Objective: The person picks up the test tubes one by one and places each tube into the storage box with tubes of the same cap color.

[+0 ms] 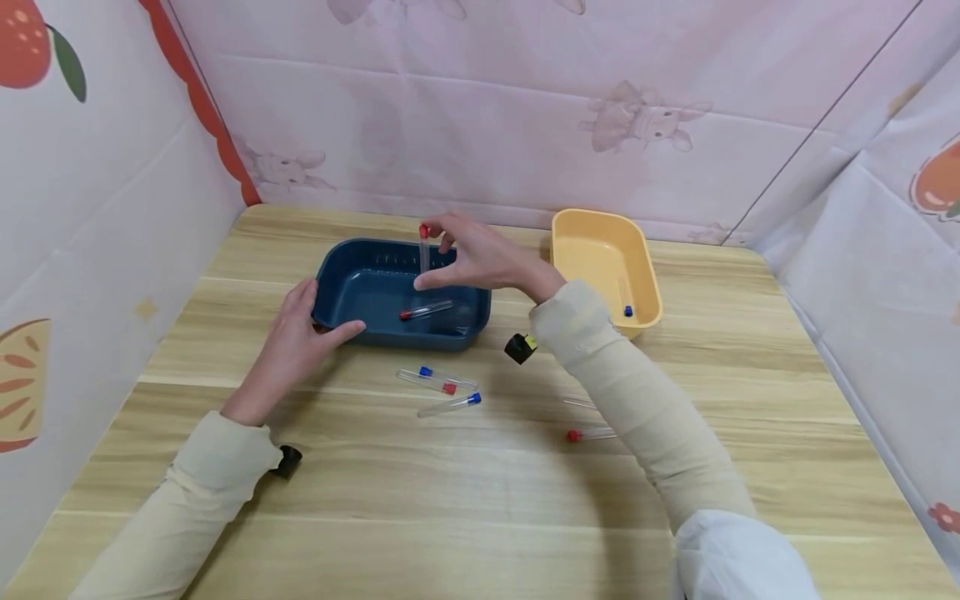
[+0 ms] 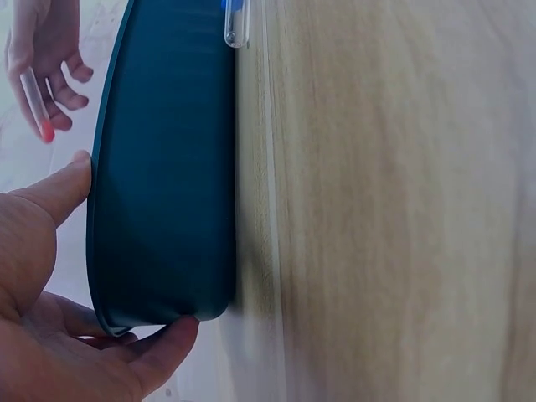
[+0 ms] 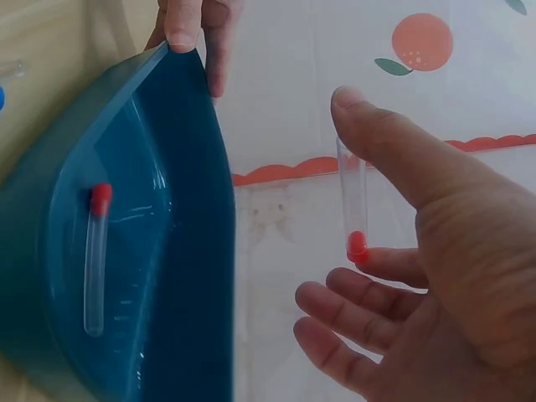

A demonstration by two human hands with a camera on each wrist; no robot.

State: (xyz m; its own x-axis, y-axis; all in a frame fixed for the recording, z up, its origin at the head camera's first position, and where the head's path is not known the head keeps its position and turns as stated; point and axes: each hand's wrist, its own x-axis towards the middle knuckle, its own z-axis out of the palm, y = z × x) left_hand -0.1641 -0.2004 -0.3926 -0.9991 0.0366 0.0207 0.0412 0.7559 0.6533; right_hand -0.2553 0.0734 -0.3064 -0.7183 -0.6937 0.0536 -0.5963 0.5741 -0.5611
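My right hand (image 1: 480, 252) is over the dark blue basin (image 1: 401, 340). Between its thumb and index finger it holds a clear test tube (image 3: 353, 193) by the two ends, the red cap against the index finger. The other fingers are spread apart from the tube. At the basin's left end, my left hand (image 1: 292, 342) grips the corner, thumb on the rim and fingertips against the outer wall, as the left wrist view shows. Inside the basin lies another red-capped test tube (image 1: 427, 310).
In front of the basin lie a red-capped tube (image 1: 423, 381) and blue-capped tubes (image 1: 450, 406). A yellow basin (image 1: 652, 292) with a blue-capped tube (image 1: 628, 309) stands at the back right. Near my right forearm lies another red-capped tube (image 1: 588, 435), partly hidden by the sleeve.
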